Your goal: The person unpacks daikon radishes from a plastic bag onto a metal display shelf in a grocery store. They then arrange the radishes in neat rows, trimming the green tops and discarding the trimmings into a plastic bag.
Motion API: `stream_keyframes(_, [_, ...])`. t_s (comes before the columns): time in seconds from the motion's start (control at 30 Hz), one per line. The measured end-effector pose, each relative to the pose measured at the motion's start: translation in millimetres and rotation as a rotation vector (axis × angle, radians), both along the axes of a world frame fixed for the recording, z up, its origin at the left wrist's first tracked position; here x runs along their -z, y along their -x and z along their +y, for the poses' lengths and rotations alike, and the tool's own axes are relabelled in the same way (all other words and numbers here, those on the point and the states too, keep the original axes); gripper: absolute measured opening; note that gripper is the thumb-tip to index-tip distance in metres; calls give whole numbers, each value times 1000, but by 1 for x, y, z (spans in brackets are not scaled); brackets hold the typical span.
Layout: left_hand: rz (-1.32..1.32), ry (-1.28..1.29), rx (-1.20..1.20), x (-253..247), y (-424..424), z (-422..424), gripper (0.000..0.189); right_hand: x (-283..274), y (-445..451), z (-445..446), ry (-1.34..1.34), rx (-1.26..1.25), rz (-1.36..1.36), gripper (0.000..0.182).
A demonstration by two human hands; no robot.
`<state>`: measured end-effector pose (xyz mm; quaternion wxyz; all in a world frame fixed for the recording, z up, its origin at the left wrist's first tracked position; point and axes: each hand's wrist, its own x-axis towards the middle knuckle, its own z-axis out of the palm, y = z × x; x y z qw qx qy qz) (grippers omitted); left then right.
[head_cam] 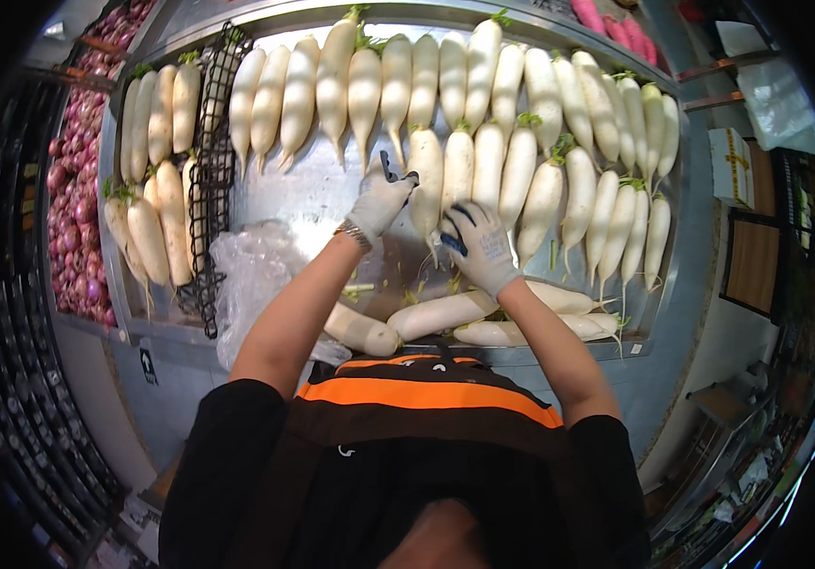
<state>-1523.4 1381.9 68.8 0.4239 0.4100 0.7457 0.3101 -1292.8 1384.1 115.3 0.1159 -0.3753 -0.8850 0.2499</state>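
White daikon radishes (396, 82) stand side by side in two rows across a metal display bin (450, 348). My left hand (382, 195), in a white work glove with dark fingertips, is beside the leftmost daikon (425, 178) of the lower row; its fingers reach that radish's edge, and whether they grip it I cannot tell. My right hand (475, 242), gloved alike, rests with bent fingers over the lower end of the neighbouring daikon (458, 167), whose tip is hidden. Below my hands several daikons (443, 315) lie sideways along the bin's near edge.
A crumpled clear plastic bag (254, 274) lies left of my forearm. A black plastic mesh divider (212, 171) separates more daikons (148, 242) at the left. Red onions (76, 220) fill the far-left bin. Leaf scraps (414, 291) are scattered on the metal. Pink-red vegetables (613, 28) are at top right.
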Motion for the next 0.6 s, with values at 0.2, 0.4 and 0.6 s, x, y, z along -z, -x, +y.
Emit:
stream_keyframes(0.2, [40,45,691,-44,67,-148,71,23,-31,-78,306,-547,-512,69])
stream_keyframes(0.4, [739,168,1125,-39,26,-218,83,32,-28,-84,230,-553,-574,58])
stream_keyframes(0.6, [544,-20,895,-55,36,-220,82,-8,-64,-59,221,-247,-311,72])
